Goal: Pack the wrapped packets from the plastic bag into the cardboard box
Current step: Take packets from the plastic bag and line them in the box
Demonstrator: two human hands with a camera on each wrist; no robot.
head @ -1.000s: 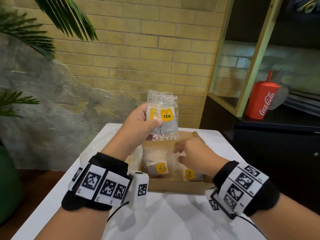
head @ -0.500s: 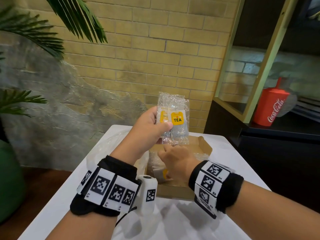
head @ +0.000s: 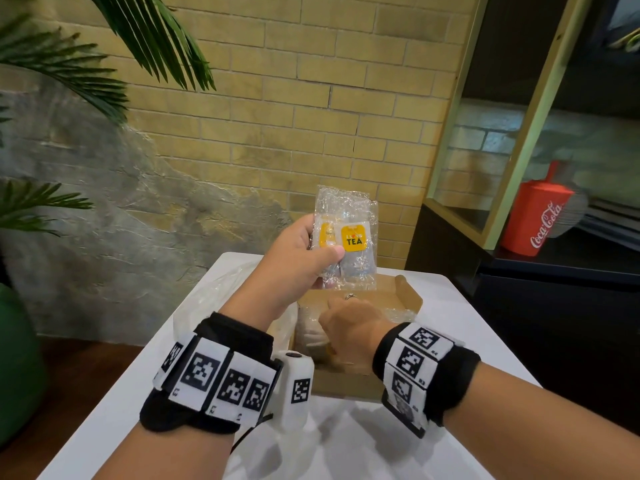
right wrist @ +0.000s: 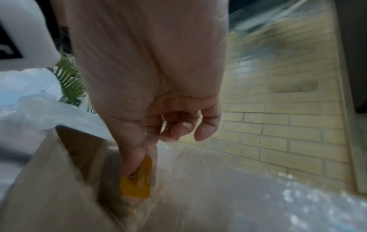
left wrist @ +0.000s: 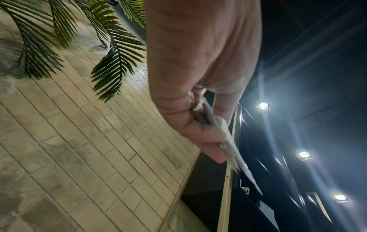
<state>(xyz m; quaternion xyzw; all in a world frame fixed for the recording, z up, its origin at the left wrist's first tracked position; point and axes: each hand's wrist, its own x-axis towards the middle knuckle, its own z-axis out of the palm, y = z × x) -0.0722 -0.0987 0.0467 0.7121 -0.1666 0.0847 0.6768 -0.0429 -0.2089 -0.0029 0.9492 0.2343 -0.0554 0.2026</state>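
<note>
Your left hand (head: 304,261) pinches one wrapped tea packet (head: 349,247) above the cardboard box (head: 398,296). Your right hand (head: 349,327) reaches inside; its grip cannot be determined. Packet count inside: unclear.

Clear-wrapped tea packet (head: 348,249) (yellow labels) upright above open cardboard box (head: 408,299), others inside.

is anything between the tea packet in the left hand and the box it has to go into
Yes: the right hand is down inside the cardboard box, fingers on a packet already there, directly below the packet that the left hand holds above the box. Nothing else visible blocks the way.
</note>
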